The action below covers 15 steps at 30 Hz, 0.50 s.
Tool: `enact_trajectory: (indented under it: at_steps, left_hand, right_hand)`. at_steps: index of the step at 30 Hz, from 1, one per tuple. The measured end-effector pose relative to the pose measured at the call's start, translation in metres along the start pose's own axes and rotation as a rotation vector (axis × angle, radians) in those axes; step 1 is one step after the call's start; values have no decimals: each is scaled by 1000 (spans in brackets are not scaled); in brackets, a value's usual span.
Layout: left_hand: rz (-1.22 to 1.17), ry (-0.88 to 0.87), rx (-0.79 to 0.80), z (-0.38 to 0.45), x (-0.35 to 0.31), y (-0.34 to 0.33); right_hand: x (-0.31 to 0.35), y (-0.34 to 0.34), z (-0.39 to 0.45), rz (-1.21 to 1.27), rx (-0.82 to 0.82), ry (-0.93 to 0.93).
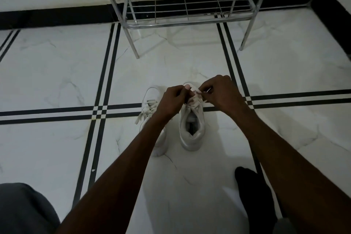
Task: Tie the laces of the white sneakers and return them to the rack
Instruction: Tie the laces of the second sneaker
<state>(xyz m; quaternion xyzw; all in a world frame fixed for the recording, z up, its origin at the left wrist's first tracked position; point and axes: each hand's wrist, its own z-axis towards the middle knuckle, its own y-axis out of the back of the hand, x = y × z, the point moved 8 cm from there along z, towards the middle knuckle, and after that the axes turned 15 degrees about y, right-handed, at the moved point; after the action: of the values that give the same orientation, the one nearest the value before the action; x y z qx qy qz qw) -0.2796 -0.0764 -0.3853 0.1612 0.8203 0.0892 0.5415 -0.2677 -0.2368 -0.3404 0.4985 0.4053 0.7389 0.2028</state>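
Note:
Two white sneakers stand side by side on the floor, toes pointing away from me. The right sneaker [191,129] has its opening facing me. Over its lacing, my left hand [173,100] and my right hand [218,92] each pinch a white lace [197,92] between the fingertips. My left forearm crosses over the left sneaker [152,100] and hides most of it; its laces [141,116] hang loose to the left. The metal rack [182,5] stands beyond the shoes against the wall, its lower wire shelf bare.
The floor is white marble tile [57,81] with black double stripes. A black skirting [57,17] runs along the wall. My foot in a black sock [252,192] rests at the lower right, and my grey-clad knee [24,209] at the lower left.

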Motion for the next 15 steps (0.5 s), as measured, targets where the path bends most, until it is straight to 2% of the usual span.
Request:
enact_trajectory:
  at_steps: [2, 8, 15]
  left_hand:
    - [-8, 3, -4, -1, -1, -3]
    - [-128, 105, -10, -5, 6, -6]
    - [-133, 165, 2, -8, 6, -3]
  right_hand:
    - [6, 1, -3, -63, -92, 8]
    - [13, 1, -11, 92, -310, -20]
    - [12, -6, -15, 306, -383, -96]
